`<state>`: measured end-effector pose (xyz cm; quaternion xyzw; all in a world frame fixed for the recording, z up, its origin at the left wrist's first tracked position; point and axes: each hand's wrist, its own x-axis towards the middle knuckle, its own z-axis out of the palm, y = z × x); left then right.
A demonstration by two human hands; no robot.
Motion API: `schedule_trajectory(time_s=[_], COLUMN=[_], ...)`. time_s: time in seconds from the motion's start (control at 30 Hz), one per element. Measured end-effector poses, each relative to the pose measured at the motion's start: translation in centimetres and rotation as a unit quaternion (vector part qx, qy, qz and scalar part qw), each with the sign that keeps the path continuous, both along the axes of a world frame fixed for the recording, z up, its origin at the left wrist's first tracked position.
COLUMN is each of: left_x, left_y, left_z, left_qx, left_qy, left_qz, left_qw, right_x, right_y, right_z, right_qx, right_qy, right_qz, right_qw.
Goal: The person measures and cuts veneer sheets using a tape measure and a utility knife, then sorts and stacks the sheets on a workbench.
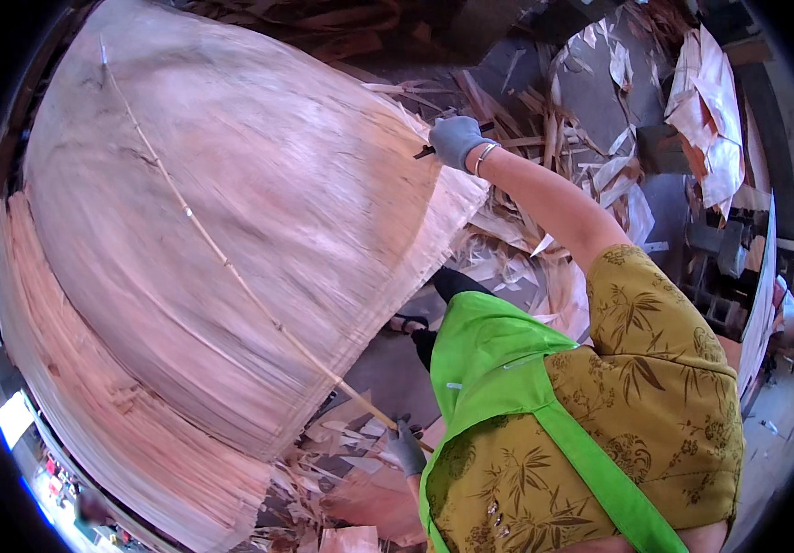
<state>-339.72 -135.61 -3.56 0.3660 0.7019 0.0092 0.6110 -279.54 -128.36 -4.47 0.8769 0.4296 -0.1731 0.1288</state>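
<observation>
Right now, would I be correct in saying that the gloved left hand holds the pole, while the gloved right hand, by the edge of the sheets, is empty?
Not quite: the right hand is not empty. The head view shows it closed around a dark tool by the edge of the sheets. The left hand does hold the pole.

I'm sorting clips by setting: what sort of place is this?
Probably a wood veneer workshop: there is a broad stack of thin, wood-like sheets, torn scraps lie strewn around it, and the gloved left hand holds a long thin pole reaching across the stack.
</observation>
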Motion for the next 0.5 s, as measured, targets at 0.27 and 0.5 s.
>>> schedule_trajectory(time_s=[0.27,0.5], left_x=[0.7,0.5], left_y=[-0.1,0.6], left_z=[0.3,-0.4], left_qx=[-0.020,-0.028], left_qy=[0.008,-0.010], left_qz=[-0.013,-0.065], left_qw=[1.000,0.997], right_x=[0.1,-1.4], right_y=[-2.1,-5.3], right_z=[-3.9,-4.7], right_qx=[0.100,0.132], right_qy=[-0.065,-0.059], right_qz=[0.027,0.014], right_qw=[0.992,0.989])
